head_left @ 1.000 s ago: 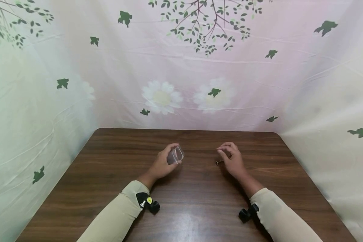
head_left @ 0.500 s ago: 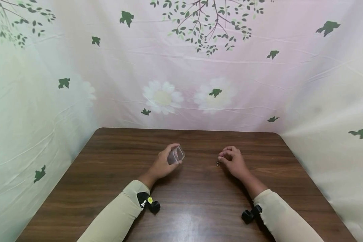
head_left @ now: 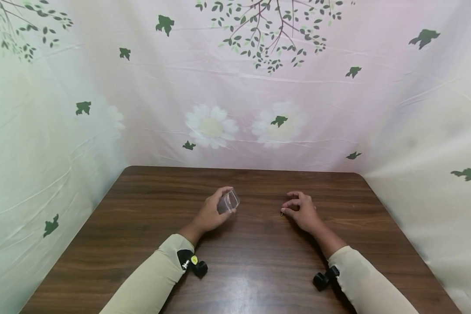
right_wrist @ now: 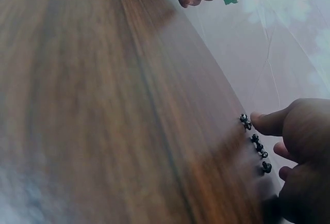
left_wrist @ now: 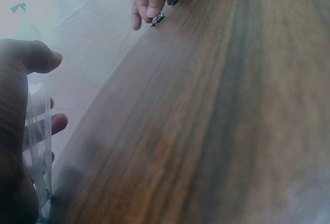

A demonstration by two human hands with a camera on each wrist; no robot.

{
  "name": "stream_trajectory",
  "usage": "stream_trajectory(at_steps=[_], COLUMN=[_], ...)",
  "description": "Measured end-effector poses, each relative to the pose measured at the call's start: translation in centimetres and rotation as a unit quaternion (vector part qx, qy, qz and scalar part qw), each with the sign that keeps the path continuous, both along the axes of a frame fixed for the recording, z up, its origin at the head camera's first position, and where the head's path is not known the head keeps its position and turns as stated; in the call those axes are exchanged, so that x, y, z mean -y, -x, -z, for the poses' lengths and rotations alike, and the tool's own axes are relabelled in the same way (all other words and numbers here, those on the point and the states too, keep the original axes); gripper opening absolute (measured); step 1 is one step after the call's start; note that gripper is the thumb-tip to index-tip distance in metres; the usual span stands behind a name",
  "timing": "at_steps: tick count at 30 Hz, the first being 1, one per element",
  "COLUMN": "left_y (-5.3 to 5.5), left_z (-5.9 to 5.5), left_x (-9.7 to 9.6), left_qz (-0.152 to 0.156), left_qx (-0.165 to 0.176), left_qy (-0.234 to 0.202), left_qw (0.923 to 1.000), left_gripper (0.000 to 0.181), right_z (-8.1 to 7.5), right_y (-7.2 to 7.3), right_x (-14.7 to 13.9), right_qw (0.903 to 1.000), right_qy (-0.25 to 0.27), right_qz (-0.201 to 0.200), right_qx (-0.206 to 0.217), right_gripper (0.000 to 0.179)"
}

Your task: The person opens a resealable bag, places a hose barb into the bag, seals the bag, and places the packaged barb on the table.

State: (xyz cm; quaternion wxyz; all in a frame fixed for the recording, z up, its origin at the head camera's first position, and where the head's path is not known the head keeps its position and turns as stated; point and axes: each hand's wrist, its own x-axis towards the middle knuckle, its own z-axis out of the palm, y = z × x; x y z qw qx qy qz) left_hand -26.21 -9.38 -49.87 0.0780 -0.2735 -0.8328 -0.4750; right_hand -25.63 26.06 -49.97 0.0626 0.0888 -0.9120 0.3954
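My left hand (head_left: 208,216) grips a clear plastic box (head_left: 228,201), tilted, with its fingers and thumb around the sides. Several small dark metal pieces that look like screws (right_wrist: 257,144) lie in a short row on the wooden table. My right hand (head_left: 304,214) is over them, its thumb tip right at the nearest screw. In the right wrist view the thumb and fingers stand apart, with nothing pinched between them. From the left wrist, screws (left_wrist: 158,20) show just by the right fingertips. The head view has most of the screws hidden under the right hand.
The brown wooden table (head_left: 239,248) reaches to a printed cloth backdrop (head_left: 235,87) behind it and at both sides. Black wrist cameras (head_left: 200,269) are strapped over the light sleeves (head_left: 153,279).
My right hand has shifted slightly right and lower, its thumb coming down to the screws, which it now covers more. The left hand and box have stayed put.
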Motion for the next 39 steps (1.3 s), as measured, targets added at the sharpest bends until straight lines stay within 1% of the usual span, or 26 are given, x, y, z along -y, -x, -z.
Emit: stream_trajectory(at_steps=[7, 10, 15, 22, 26, 30, 34, 39], left_y=[-0.1, -0.1, -0.1, 0.0, 0.0, 0.0, -0.1, -0.2], left_z=[-0.1, -0.1, 0.0, 0.1, 0.1, 0.1, 0.1, 0.2], left_x=[0.0, 0.0, 0.0, 0.0, 0.0, 0.0, 0.0, 0.2], left_qz=[-0.001, 0.0, 0.002, 0.005, 0.002, 0.001, 0.002, 0.003], left_qx=[-0.006, -0.003, -0.002, 0.0, 0.004, 0.003, 0.004, 0.008], left_qy=[-0.003, -0.001, 0.0, -0.005, -0.004, -0.007, -0.005, -0.001], left_qw=[1.0, 1.0, 1.0, 1.0, 1.0, 1.0, 1.0, 1.0], left_gripper=[0.071, 0.071, 0.072, 0.073, 0.074, 0.073, 0.072, 0.071], right_z=[0.2, 0.3, 0.2, 0.0, 0.1, 0.0, -0.2, -0.1], right_y=[0.1, 0.1, 0.0, -0.3, -0.3, -0.3, -0.3, -0.1], right_x=[-0.1, -0.2, -0.2, 0.2, 0.3, 0.5, 1.0, 2.4], right_qw=[0.9999, 0.9998, 0.9995, 0.9991, 0.9993, 0.9996, 0.9991, 0.9951], right_qy=[-0.009, -0.012, -0.021, -0.032, -0.025, -0.004, 0.02, 0.044], right_qz=[-0.009, -0.014, -0.024, -0.027, -0.027, -0.024, -0.015, 0.0], right_qx=[0.0, 0.001, -0.002, -0.004, -0.01, -0.014, -0.035, -0.089], right_gripper=[0.005, 0.005, 0.006, 0.009, 0.009, 0.008, 0.008, 0.008])
